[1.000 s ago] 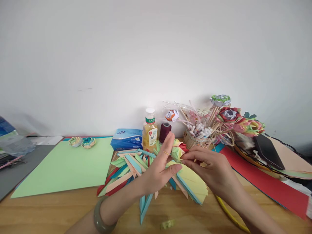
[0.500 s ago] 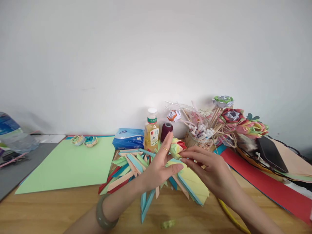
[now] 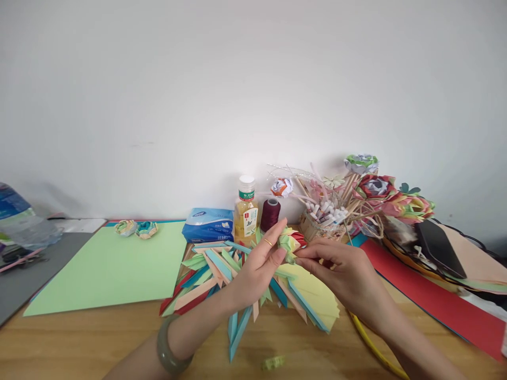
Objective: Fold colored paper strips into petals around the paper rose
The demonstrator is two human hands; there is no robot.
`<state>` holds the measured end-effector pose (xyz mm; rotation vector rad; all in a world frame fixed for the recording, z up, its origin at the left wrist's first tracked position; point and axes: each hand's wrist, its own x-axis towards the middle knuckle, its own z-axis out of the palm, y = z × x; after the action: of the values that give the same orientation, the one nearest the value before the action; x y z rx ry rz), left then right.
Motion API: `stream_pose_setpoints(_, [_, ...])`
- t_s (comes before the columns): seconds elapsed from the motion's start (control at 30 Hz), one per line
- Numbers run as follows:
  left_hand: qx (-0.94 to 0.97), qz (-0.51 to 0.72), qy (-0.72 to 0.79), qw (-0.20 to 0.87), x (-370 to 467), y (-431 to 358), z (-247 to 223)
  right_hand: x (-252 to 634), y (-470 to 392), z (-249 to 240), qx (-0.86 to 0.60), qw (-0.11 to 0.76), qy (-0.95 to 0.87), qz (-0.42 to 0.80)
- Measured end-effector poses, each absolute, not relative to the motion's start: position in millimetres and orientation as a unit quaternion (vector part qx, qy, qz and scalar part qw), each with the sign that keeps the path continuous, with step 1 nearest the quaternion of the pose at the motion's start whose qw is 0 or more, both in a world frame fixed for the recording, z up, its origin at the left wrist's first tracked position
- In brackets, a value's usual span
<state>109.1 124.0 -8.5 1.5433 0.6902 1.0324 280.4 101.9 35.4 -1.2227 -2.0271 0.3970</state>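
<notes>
Both my hands meet above a fan of folded coloured paper strips (image 3: 214,274) spread on the wooden table (image 3: 99,338). My left hand (image 3: 257,266), with a gold ring and a green bangle on the wrist, cups a small folded paper flower (image 3: 291,243) of green, yellow and red. My right hand (image 3: 340,272) pinches the same flower from the right side. A stack of yellow folded pieces (image 3: 312,293) lies just under my right hand.
A large light-green sheet (image 3: 106,266) lies at left with two small paper rosettes (image 3: 137,228). Behind stand a blue tissue pack (image 3: 208,224), a drink bottle (image 3: 245,208), a maroon thread spool (image 3: 270,214) and a basket of paper flowers (image 3: 356,200). Red paper (image 3: 428,295) lies right.
My left fingers have curled in closer around the paper flower, and my right hand has shifted slightly up against it. The view barely moved.
</notes>
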Motion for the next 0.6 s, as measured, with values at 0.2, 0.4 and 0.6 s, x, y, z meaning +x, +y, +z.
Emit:
stream_pose_setpoints(0.2, [0.632,0.436,0.263,0.585,109.0,122.7,-8.9,278.6,103.0,34.5,-0.484,0.371,-0.775,0.164])
stream_pose_setpoints(0.4, [0.574,0.455,0.185,0.655,111.1,128.6,-15.2,284.3,106.4,32.9,-0.485,0.380,-0.752,0.234])
stream_pose_setpoints(0.6, [0.554,0.457,0.195,0.668,112.2,129.3,-16.0,284.9,107.6,34.9,-0.483,0.358,-0.751,0.272])
